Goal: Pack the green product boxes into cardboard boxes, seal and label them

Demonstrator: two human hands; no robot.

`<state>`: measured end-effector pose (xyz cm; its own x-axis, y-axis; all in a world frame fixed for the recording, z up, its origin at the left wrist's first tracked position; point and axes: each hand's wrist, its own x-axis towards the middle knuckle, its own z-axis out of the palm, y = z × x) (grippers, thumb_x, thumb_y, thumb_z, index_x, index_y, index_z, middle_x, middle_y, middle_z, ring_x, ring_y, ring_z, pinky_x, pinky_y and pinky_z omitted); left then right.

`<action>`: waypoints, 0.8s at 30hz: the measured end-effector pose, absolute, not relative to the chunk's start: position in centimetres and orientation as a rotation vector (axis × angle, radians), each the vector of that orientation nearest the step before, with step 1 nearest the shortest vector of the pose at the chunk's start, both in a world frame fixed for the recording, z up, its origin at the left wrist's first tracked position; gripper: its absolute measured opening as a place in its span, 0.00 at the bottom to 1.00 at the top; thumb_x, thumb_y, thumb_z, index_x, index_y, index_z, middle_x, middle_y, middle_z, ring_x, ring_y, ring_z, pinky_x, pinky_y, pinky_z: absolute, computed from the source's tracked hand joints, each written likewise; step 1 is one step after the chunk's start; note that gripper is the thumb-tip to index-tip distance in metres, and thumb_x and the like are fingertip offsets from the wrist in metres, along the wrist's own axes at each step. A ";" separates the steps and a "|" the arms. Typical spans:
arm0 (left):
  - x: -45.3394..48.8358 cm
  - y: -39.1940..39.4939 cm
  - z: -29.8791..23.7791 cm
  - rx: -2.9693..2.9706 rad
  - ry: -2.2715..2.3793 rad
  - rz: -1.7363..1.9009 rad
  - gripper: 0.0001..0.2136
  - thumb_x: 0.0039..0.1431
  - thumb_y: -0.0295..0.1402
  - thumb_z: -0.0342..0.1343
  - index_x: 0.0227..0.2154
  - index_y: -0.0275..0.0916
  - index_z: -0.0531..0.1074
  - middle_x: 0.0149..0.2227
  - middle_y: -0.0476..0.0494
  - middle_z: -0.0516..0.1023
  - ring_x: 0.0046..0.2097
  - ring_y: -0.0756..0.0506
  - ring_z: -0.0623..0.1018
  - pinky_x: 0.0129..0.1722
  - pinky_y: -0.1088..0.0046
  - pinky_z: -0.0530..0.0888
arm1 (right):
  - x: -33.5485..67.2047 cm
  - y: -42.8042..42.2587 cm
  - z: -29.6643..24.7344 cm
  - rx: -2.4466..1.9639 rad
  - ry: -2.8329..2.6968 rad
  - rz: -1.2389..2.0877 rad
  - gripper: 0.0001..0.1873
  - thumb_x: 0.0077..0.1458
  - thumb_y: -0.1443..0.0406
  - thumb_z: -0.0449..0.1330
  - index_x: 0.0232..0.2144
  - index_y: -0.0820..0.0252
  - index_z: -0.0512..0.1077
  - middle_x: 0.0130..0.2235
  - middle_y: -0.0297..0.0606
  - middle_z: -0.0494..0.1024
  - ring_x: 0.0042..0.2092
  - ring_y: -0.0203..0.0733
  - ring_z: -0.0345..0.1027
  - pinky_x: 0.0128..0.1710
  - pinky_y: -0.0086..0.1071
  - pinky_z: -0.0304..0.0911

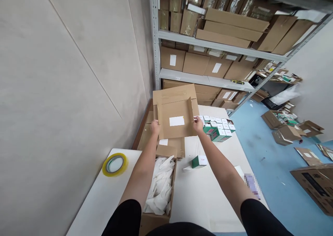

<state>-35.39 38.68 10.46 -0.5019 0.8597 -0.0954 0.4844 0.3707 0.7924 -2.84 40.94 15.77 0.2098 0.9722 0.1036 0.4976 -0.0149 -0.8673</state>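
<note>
Out in front of me I hold a flattened cardboard box (174, 106) with a white label on its face and a tape strip near its top. My left hand (155, 127) grips its left edge, fingers closed. Its right edge is pinched in my right hand (198, 124). Behind and below lies more flat cardboard (179, 147), partly hidden by the held piece. Nearer to me stands an open carton (173, 184) filled with crumpled white paper (160, 185). A group of small green-and-white boxes (220, 126) stands just right of my right hand.
One green-and-white box (199, 161) stands alone on the white table (200, 201). A yellow tape roll (114, 165) lies at left by the wall. Metal shelves (205, 78) loaded with cartons rise behind. Opened boxes (287, 133) and a large carton (316, 185) occupy the blue floor at right.
</note>
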 end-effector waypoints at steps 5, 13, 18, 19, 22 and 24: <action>-31.3 37.6 13.4 1.150 2.030 1.152 0.15 0.45 0.19 0.58 0.37 0.39 0.77 0.41 0.38 0.85 0.45 0.39 0.84 0.43 0.69 0.75 | -0.2 39.2 20.0 -1.568 -1.345 0.726 0.19 0.47 0.59 0.57 0.42 0.54 0.72 0.32 0.33 0.77 0.31 0.43 0.68 0.34 0.34 0.63; -24.3 34.4 18.6 1.206 1.907 1.310 0.18 0.44 0.19 0.57 0.40 0.38 0.77 0.41 0.41 0.85 0.43 0.42 0.84 0.45 0.70 0.76 | 8.8 34.0 23.9 -1.459 -1.222 0.727 0.19 0.43 0.58 0.61 0.40 0.55 0.73 0.29 0.30 0.74 0.31 0.42 0.66 0.33 0.34 0.63; -19.9 30.3 23.0 1.278 1.845 1.395 0.13 0.44 0.20 0.58 0.34 0.38 0.77 0.36 0.45 0.83 0.40 0.44 0.82 0.46 0.70 0.76 | 15.2 29.3 24.6 -1.345 -1.145 0.826 0.22 0.38 0.56 0.66 0.38 0.54 0.72 0.28 0.29 0.72 0.32 0.42 0.68 0.34 0.34 0.64; -18.9 29.2 23.8 1.292 1.834 1.408 0.12 0.44 0.21 0.58 0.34 0.38 0.77 0.35 0.46 0.83 0.39 0.44 0.82 0.45 0.69 0.76 | 16.5 28.2 24.6 -1.324 -1.128 0.854 0.23 0.37 0.55 0.67 0.38 0.54 0.73 0.28 0.29 0.72 0.33 0.42 0.68 0.35 0.35 0.65; -15.5 25.6 26.3 1.349 1.815 1.441 0.12 0.46 0.22 0.58 0.35 0.38 0.77 0.36 0.45 0.83 0.37 0.45 0.81 0.45 0.69 0.76 | 20.4 24.5 24.0 -1.243 -1.050 0.972 0.25 0.35 0.54 0.68 0.39 0.55 0.73 0.31 0.31 0.75 0.34 0.43 0.69 0.35 0.35 0.66; -13.0 23.1 27.8 1.419 1.801 1.474 0.12 0.46 0.22 0.58 0.36 0.38 0.78 0.38 0.44 0.83 0.39 0.45 0.81 0.46 0.68 0.76 | 23.1 21.6 23.1 -1.189 -0.993 1.064 0.26 0.35 0.55 0.68 0.40 0.55 0.73 0.32 0.33 0.76 0.35 0.44 0.71 0.35 0.36 0.66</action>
<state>-13.00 23.12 27.78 -0.3957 0.8771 0.2723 0.4405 -0.0788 0.8943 23.12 21.55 23.14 0.2182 0.9752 0.0364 -0.1033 0.0602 -0.9928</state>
